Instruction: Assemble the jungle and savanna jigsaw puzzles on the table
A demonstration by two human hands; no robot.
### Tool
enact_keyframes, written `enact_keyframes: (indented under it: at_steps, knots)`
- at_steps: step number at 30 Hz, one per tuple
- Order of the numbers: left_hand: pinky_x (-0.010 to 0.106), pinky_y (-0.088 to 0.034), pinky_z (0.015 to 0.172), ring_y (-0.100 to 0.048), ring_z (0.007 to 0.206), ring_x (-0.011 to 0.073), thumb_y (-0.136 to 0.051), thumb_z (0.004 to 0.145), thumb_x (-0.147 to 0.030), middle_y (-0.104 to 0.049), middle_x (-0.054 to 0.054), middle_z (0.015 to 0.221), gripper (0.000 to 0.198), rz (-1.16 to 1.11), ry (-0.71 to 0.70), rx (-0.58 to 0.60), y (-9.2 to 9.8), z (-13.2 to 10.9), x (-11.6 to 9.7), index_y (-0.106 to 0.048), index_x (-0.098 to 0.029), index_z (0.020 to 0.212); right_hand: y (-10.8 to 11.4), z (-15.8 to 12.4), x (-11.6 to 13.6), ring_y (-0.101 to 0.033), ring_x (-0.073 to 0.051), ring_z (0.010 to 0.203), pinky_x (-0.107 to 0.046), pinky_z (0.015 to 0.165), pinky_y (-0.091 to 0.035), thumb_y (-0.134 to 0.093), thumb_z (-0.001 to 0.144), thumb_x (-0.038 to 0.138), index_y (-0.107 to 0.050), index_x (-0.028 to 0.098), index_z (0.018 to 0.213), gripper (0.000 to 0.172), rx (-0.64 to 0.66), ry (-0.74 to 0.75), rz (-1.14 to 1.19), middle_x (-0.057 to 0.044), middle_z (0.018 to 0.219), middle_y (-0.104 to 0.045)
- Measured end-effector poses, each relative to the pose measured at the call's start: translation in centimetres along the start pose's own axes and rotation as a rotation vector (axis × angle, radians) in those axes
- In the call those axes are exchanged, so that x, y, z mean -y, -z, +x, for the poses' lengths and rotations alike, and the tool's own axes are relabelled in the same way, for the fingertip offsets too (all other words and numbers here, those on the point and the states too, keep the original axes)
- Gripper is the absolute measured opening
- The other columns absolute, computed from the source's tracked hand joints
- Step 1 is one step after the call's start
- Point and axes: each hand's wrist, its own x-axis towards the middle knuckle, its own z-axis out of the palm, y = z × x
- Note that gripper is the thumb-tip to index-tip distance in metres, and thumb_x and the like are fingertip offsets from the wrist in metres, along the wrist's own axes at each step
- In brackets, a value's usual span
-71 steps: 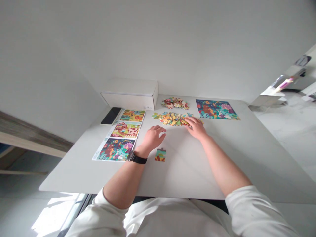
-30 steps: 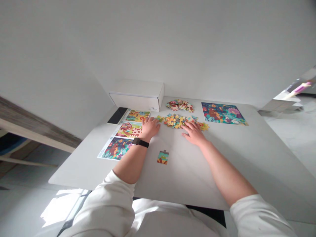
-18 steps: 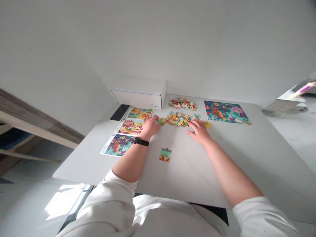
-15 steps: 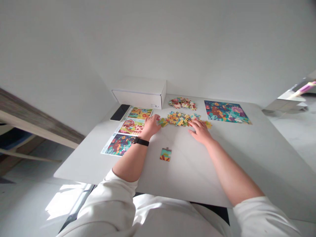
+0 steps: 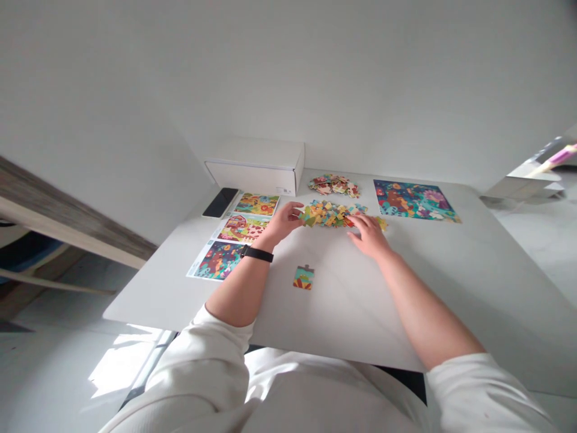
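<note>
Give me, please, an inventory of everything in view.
Box: one, white, table's back left
Phone: one, black, before the box
Printed pictures: three, multicoloured, table's left
Far puzzle pile: one, red and cream, beside the box
Near puzzle pile: one, mostly yellow, centre
Loose puzzle piece: one, multicoloured, nearest the person
Large picture: one, mostly dark blue, back right
Table: one, pale grey, beneath these
Walls: two visible, pale grey, behind and left
Wooden furniture: uncounted, brown, left edge
Floor: one, grey, both sides
Blurred items: uncounted, white and purple, right edge
Wristband: one, black, left wrist
Shirt: one, white, lower edge
Left grip: one, bare, at near pile's left end
Right grip: one, bare, at near pile's right
</note>
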Motion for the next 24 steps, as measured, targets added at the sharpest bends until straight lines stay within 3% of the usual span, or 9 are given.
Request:
enact_keyframes:
  at_steps: [5, 11, 19, 24]
  knots:
    - [0.032, -0.057, 0.084, -0.07, 0.086, 0.0149, -0.096, 0.072, -0.029, -0.07, -0.001, 0.089, 0.062, -0.207, 0.08, 0.109, -1.2, -0.8, -0.9, -0.065, -0.02, 0.125, 0.8, 0.2, 1.8, -0.064, -0.035, 0.138, -0.058, 0.124, -0.049, -0.062, 0.102, 0.028, -0.062, 0.029, 0.157, 0.055, -0.038, 0.04, 0.094, -0.012, 0.144, -0.072]
    - [0.032, -0.057, 0.083, -0.07, 0.084, 0.0155, -0.098, 0.072, -0.029, -0.071, 0.0, 0.086, 0.057, -0.193, 0.122, 0.232, -2.8, -1.4, -1.6, -0.067, -0.018, 0.118, 1.5, 0.1, 5.4, -0.057, -0.034, 0.149, -0.055, 0.127, -0.048, -0.074, 0.096, 0.027, -0.045, 0.032, 0.169, 0.079, 0.023, 0.202, 0.213, -0.012, 0.16, -0.06]
    - [0.033, -0.058, 0.086, -0.071, 0.085, 0.0159, -0.093, 0.077, -0.024, -0.071, 0.001, 0.086, 0.048, -0.162, 0.106, 0.275, -3.5, -1.9, -2.2, -0.07, -0.017, 0.118, 1.9, 0.0, 6.8, -0.063, -0.033, 0.14, -0.053, 0.124, -0.051, -0.071, 0.098, 0.025, -0.065, 0.029, 0.149, 0.052, 0.027, 0.212, 0.181, -0.011, 0.148, -0.068]
    - [0.036, -0.059, 0.087, -0.071, 0.087, 0.0172, -0.089, 0.079, -0.022, -0.074, 0.006, 0.1, 0.041, -0.026, 0.061, 0.212, -3.7, -1.9, -2.4, -0.073, -0.015, 0.116, 2.0, -0.1, 6.9, -0.064, -0.034, 0.14, -0.054, 0.123, -0.051, -0.072, 0.098, 0.028, -0.067, 0.029, 0.148, 0.05, 0.042, 0.18, 0.166, -0.011, 0.149, -0.069]
